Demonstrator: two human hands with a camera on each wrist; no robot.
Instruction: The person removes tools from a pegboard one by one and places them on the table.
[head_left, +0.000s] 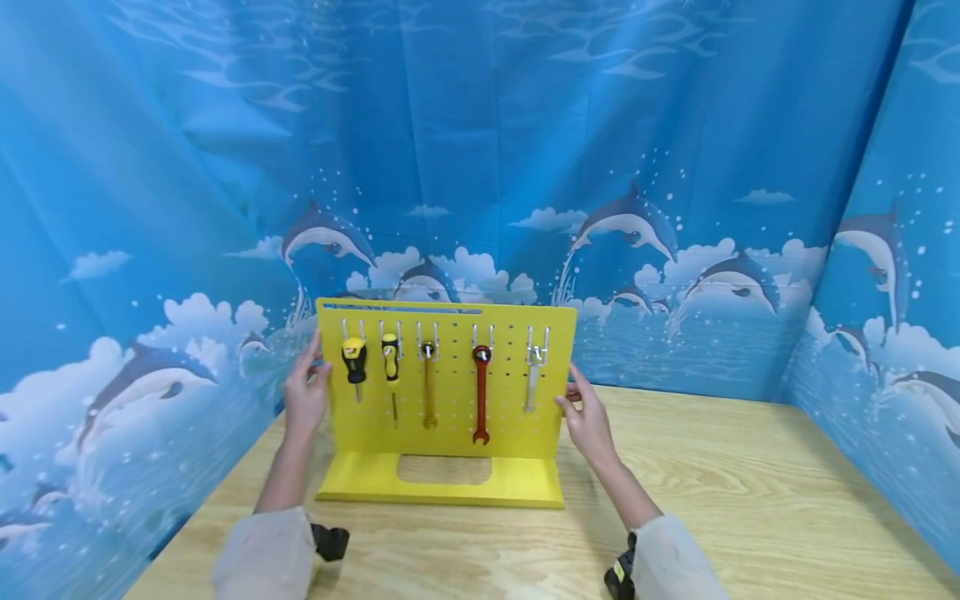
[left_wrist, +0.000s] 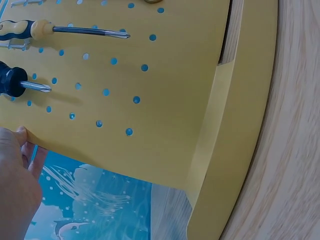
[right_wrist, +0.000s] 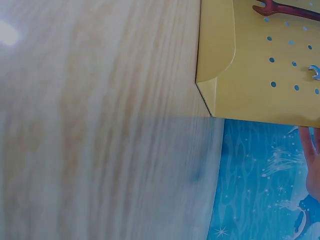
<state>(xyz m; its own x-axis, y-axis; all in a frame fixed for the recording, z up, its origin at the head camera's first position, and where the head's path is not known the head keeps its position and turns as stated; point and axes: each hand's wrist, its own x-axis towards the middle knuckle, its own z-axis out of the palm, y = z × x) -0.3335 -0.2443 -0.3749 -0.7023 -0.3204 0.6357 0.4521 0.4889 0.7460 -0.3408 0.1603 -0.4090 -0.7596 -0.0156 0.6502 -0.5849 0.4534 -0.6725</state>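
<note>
A yellow pegboard stand (head_left: pixel 450 425) stands upright on the table. My left hand (head_left: pixel 306 400) holds its left edge, thumb at the front and the other fingers partly hidden behind. At the opposite edge, my right hand (head_left: pixel 588 421) grips the board, its thumb at the rim. From the hooks hang a stubby black-and-yellow screwdriver (head_left: pixel 355 360), a slimmer yellow-and-black screwdriver (head_left: pixel 391 358), a gold-looking wrench (head_left: pixel 429 392), a red wrench (head_left: pixel 482 400) and a small silver wrench (head_left: pixel 532 383). Screwdriver tips show in the left wrist view.
The wood-grain table (head_left: pixel 712 467) extends beyond the board on both sides. Behind it hangs a blue curtain (head_left: pixel 480 167) printed with dolphins. The stand's base has a rectangular cutout, and a long slot runs near the board's top edge.
</note>
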